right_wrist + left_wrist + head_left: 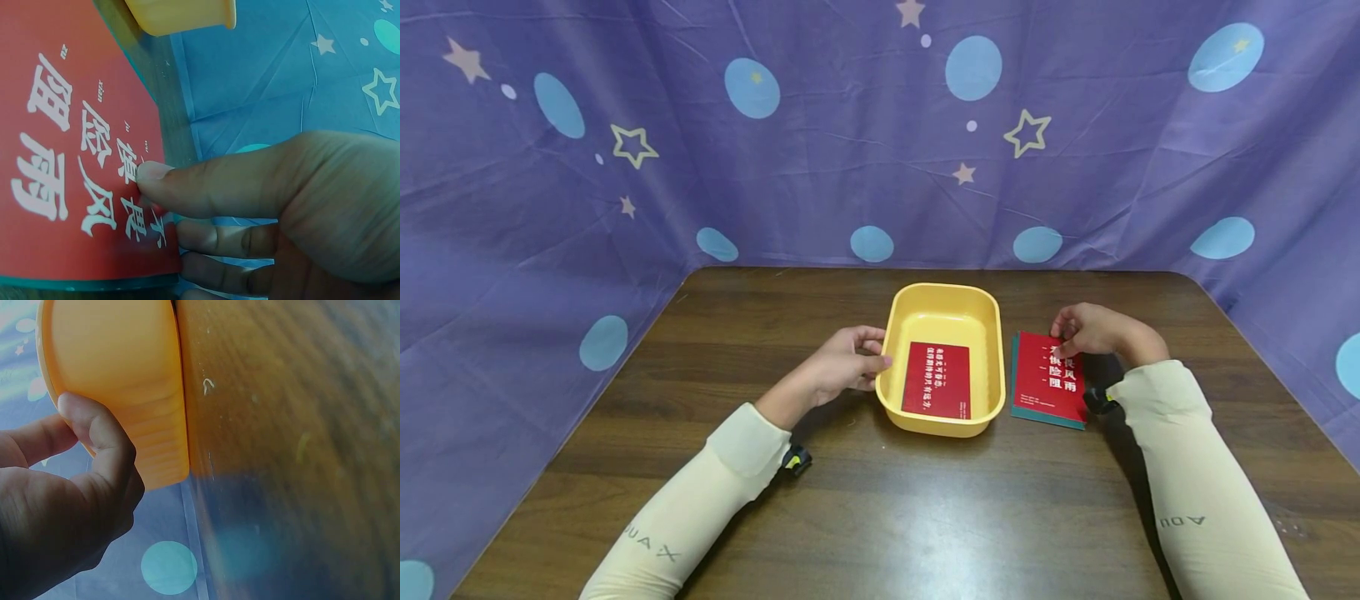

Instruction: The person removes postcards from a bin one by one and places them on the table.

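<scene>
Well, left hand (844,367) pinches smooth, round-cornered yellow tray (942,296).

A cream left sleeve (700,500) and matching right sleeve (1198,475) are worn, each printed with dark grey lettering (667,553) and ended by a paler cuff (748,440), beside which a small black device (803,460) is worn, the left one being marked with a yellow-green patch (793,461).

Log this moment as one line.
left hand: grips tray rim | right hand: pinches red card beside tray | teal layer: beneath that card | second red card: inside tray
</scene>
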Demonstrator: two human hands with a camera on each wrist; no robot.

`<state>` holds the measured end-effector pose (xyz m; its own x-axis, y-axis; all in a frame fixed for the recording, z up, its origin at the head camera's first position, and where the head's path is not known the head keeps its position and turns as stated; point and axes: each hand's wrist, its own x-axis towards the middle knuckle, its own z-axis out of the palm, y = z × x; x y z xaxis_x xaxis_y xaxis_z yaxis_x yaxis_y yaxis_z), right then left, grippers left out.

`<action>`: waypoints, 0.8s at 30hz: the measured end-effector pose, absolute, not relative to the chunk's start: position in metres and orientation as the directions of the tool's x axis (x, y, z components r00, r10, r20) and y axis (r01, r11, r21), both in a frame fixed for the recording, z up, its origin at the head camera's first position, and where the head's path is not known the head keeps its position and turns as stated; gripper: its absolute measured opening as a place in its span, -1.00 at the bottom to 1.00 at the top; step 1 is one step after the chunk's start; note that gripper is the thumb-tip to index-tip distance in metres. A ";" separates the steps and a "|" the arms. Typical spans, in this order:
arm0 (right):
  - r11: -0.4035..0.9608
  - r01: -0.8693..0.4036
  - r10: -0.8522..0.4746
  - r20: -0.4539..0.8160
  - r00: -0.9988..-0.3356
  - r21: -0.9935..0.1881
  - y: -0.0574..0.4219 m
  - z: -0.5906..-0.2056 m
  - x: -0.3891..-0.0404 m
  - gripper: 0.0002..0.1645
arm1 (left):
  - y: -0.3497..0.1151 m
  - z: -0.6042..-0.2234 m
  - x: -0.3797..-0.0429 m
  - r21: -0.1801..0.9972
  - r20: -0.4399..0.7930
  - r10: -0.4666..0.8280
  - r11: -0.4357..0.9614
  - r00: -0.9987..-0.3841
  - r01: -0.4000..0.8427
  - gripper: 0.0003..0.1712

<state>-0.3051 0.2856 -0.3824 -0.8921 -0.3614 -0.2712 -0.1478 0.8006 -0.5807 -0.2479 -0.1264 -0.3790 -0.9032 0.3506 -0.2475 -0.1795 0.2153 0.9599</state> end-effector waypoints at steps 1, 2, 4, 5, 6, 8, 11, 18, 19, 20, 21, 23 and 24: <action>0.801 -0.155 -0.365 -0.266 -0.892 -0.579 0.286 -0.382 -0.305 -0.62 | -0.126 -0.379 -0.248 0.960 -0.247 0.351 0.216 -0.903 -0.179 -0.39; 0.803 -0.159 -0.364 -0.262 -0.894 -0.575 0.286 -0.382 -0.305 -0.62 | -0.127 -0.379 -0.248 0.960 -0.247 0.351 0.217 -0.903 -0.179 -0.39; 0.807 -0.166 -0.360 -0.249 -0.899 -0.566 0.287 -0.381 -0.304 -0.60 | -0.127 -0.379 -0.248 0.960 -0.247 0.352 0.218 -0.903 -0.178 -0.39; 0.809 -0.171 -0.357 -0.239 -0.903 -0.562 0.287 -0.381 -0.304 -0.59 | -0.127 -0.379 -0.248 0.959 -0.248 0.352 0.219 -0.903 -0.178 -0.39; 0.814 -0.177 -0.350 -0.224 -0.910 -0.553 0.286 -0.380 -0.304 -0.59 | -0.127 -0.379 -0.248 0.959 -0.248 0.352 0.219 -0.902 -0.178 -0.40; 0.823 -0.198 -0.340 -0.182 -0.923 -0.533 0.285 -0.379 -0.303 -0.61 | -0.127 -0.379 -0.248 0.959 -0.249 0.353 0.221 -0.902 -0.178 -0.40; 0.833 -0.242 -0.335 -0.104 -0.937 -0.498 0.282 -0.375 -0.303 -0.65 | -0.127 -0.380 -0.248 0.959 -0.251 0.352 0.220 -0.902 -0.181 -0.39; 0.828 -0.321 -0.342 0.040 -0.939 -0.460 0.266 -0.369 -0.302 -0.70 | -0.127 -0.380 -0.248 0.959 -0.251 0.353 0.216 -0.901 -0.183 -0.38; 0.826 -0.329 -0.343 0.056 -0.938 -0.458 0.263 -0.368 -0.302 -0.70 | -0.127 -0.380 -0.248 0.959 -0.252 0.353 0.216 -0.901 -0.183 -0.38; 0.821 -0.343 -0.348 0.075 -0.934 -0.456 0.261 -0.368 -0.302 -0.70 | -0.127 -0.380 -0.248 0.959 -0.252 0.352 0.217 -0.901 -0.183 -0.38; 0.817 -0.352 -0.349 0.094 -0.932 -0.456 0.259 -0.368 -0.302 -0.70 | -0.127 -0.380 -0.248 0.959 -0.253 0.352 0.217 -0.901 -0.184 -0.39; 0.811 -0.373 -0.354 0.131 -0.926 -0.451 0.254 -0.368 -0.303 -0.69 | -0.127 -0.380 -0.248 0.959 -0.253 0.352 0.217 -0.901 -0.184 -0.39; 0.806 -0.378 -0.351 0.147 -0.925 -0.455 0.252 -0.367 -0.303 -0.68 | -0.127 -0.379 -0.248 0.959 -0.252 0.352 0.217 -0.901 -0.184 -0.39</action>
